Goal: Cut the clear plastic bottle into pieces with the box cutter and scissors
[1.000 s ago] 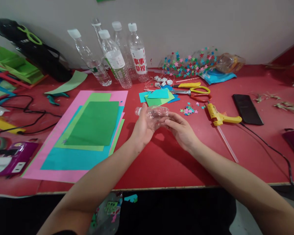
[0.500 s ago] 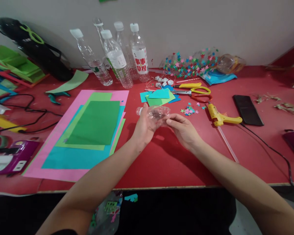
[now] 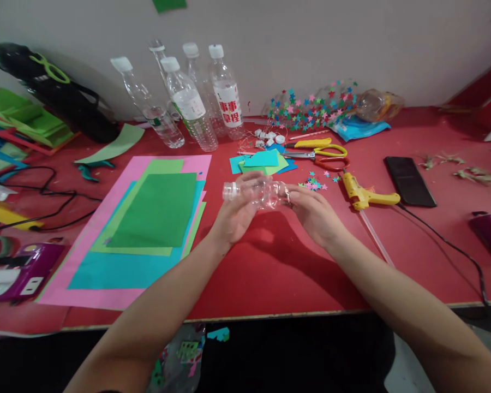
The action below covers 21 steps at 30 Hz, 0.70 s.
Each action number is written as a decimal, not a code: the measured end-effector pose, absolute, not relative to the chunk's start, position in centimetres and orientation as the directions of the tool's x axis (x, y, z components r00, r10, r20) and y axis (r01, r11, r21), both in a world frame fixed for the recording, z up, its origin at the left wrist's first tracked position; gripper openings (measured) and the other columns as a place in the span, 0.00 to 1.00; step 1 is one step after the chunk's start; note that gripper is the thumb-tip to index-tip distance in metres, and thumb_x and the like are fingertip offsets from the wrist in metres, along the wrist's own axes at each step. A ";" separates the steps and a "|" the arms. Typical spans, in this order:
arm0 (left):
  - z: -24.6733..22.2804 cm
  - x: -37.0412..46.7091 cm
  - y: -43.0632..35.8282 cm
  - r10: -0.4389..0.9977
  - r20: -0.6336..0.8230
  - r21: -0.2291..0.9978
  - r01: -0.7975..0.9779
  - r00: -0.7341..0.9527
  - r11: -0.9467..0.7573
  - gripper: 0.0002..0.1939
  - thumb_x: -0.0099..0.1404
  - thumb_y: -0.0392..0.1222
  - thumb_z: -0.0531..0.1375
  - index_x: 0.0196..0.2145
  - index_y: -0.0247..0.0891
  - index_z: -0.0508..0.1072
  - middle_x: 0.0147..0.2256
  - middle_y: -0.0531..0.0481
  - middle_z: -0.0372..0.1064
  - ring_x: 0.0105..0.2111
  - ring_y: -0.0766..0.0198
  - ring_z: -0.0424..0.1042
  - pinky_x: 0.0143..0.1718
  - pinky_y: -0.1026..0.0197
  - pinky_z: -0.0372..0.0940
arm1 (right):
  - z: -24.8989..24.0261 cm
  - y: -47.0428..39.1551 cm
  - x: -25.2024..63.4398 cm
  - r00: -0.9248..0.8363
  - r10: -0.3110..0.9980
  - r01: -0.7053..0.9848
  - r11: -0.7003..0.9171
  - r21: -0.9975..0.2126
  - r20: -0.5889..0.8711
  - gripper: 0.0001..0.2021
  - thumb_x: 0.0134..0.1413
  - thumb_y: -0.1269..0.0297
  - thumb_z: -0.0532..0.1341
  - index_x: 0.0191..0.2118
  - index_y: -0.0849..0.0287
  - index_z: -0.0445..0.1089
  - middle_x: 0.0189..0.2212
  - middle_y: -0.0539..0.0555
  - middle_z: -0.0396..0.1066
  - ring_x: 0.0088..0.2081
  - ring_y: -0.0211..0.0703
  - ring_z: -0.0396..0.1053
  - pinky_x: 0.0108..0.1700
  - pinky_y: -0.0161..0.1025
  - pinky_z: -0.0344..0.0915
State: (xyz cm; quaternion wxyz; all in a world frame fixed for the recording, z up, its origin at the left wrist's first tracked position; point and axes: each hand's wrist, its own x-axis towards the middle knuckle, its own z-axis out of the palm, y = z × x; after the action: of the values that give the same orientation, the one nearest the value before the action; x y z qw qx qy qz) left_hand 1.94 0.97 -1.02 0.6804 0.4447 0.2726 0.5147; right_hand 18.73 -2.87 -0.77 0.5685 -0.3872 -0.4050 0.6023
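Note:
A small clear plastic bottle (image 3: 265, 194) lies sideways in the air over the red table, its neck pointing left and without a cap. My left hand (image 3: 239, 207) is closed round its neck end. At the other end, the fingers of my right hand (image 3: 311, 210) grip the bottle's right edge. Just behind the bottle are small blue and green paper pieces (image 3: 262, 159) and a scatter of star sequins (image 3: 315, 183). A yellow hot glue gun (image 3: 366, 197) with a clear glue stick lies right of my right hand.
Coloured paper sheets (image 3: 155, 210) are stacked at left. Several plastic bottles (image 3: 227, 98) stand by the wall. Scissors (image 3: 319, 155), a yellow cutter (image 3: 311, 143), a phone (image 3: 409, 181) and a star-covered clear bottle (image 3: 311, 109) lie behind and right. A black cord (image 3: 445, 248) crosses the right side.
The bottle has turned slightly in my hands, and my right hand has shifted a little right along its end. The view has shifted slightly too.

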 end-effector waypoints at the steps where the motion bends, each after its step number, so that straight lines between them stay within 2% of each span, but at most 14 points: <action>1: -0.9 1.6 1.1 0.928 0.102 0.900 -0.430 0.358 0.066 0.28 0.51 0.56 0.69 0.49 0.46 0.73 0.53 0.46 0.73 0.59 0.50 0.68 0.58 0.49 0.64 | -0.8 -2.8 19.0 -0.026 1.000 -0.360 -0.026 -0.933 -0.018 0.04 0.48 0.60 0.68 0.32 0.49 0.78 0.36 0.49 0.75 0.45 0.46 0.69 0.57 0.48 0.60; 3: -0.6 0.6 1.6 0.896 0.109 0.934 -0.353 0.430 0.055 0.35 0.48 0.56 0.71 0.53 0.48 0.71 0.56 0.45 0.70 0.59 0.48 0.67 0.59 0.48 0.63 | -0.7 -2.6 19.5 0.021 0.999 -0.271 0.042 -0.962 0.037 0.01 0.48 0.62 0.68 0.30 0.50 0.77 0.35 0.49 0.73 0.43 0.45 0.68 0.56 0.48 0.61; 5: -0.3 -0.6 2.3 0.872 0.134 0.968 -0.249 0.471 -0.014 0.37 0.47 0.57 0.71 0.55 0.48 0.71 0.57 0.45 0.69 0.59 0.47 0.67 0.59 0.48 0.63 | -0.5 -2.4 20.2 0.028 0.981 -0.082 0.192 -0.978 0.191 0.02 0.50 0.64 0.68 0.30 0.49 0.78 0.38 0.49 0.73 0.46 0.47 0.68 0.56 0.49 0.59; 8: -0.1 -1.9 3.0 0.859 0.191 0.970 0.042 0.476 -0.240 0.36 0.47 0.49 0.74 0.53 0.46 0.72 0.56 0.44 0.70 0.57 0.48 0.69 0.59 0.50 0.62 | -0.1 -2.2 20.8 -0.072 0.909 0.234 0.416 -0.879 0.411 0.04 0.53 0.65 0.67 0.30 0.47 0.79 0.41 0.50 0.73 0.49 0.50 0.66 0.58 0.53 0.56; 10: 0.0 -2.0 3.0 0.845 0.225 0.908 0.209 0.486 -0.363 0.40 0.46 0.48 0.74 0.56 0.45 0.69 0.57 0.43 0.68 0.57 0.47 0.68 0.59 0.49 0.62 | 0.1 -2.2 20.9 -0.156 0.870 0.327 0.492 -0.807 0.468 0.05 0.54 0.65 0.66 0.30 0.47 0.78 0.40 0.50 0.75 0.48 0.51 0.67 0.58 0.56 0.55; 12: -0.1 -1.7 2.7 0.833 0.255 0.829 0.333 0.491 -0.449 0.43 0.46 0.51 0.74 0.58 0.44 0.66 0.58 0.42 0.67 0.58 0.46 0.67 0.59 0.47 0.62 | 0.1 -2.3 20.9 -0.203 0.856 0.346 0.517 -0.783 0.475 0.05 0.54 0.65 0.65 0.30 0.48 0.78 0.40 0.51 0.75 0.47 0.52 0.67 0.58 0.57 0.55; 14: -0.3 -1.3 2.3 0.829 0.280 0.754 0.424 0.484 -0.502 0.41 0.48 0.52 0.73 0.58 0.44 0.65 0.57 0.41 0.68 0.57 0.45 0.67 0.59 0.46 0.61 | 0.1 -2.4 20.7 -0.189 0.873 0.322 0.489 -0.811 0.450 0.04 0.54 0.64 0.65 0.33 0.47 0.78 0.43 0.50 0.75 0.50 0.53 0.66 0.59 0.57 0.53; 17: -0.5 -0.8 1.9 0.820 0.304 0.663 0.510 0.484 -0.547 0.39 0.50 0.52 0.72 0.57 0.44 0.65 0.55 0.42 0.68 0.56 0.45 0.68 0.56 0.46 0.64 | -0.2 -2.7 20.4 -0.116 0.929 0.223 0.370 -0.902 0.352 0.05 0.54 0.62 0.67 0.37 0.46 0.79 0.46 0.51 0.73 0.53 0.53 0.65 0.61 0.56 0.52; 21: -0.7 -0.5 1.5 0.825 0.273 0.558 0.618 0.494 -0.554 0.39 0.50 0.53 0.71 0.57 0.44 0.65 0.54 0.40 0.69 0.53 0.44 0.70 0.48 0.49 0.68 | -0.7 -2.8 19.9 -0.066 0.983 0.090 0.179 -0.980 0.174 0.03 0.51 0.58 0.69 0.32 0.48 0.80 0.40 0.51 0.68 0.48 0.49 0.65 0.61 0.53 0.54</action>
State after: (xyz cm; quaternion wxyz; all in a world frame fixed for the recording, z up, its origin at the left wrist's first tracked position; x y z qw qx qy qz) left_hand -0.47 1.50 -0.74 0.1975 0.8415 0.4288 0.2629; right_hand 19.89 -2.83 -0.66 0.5032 -0.4624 -0.5800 0.4433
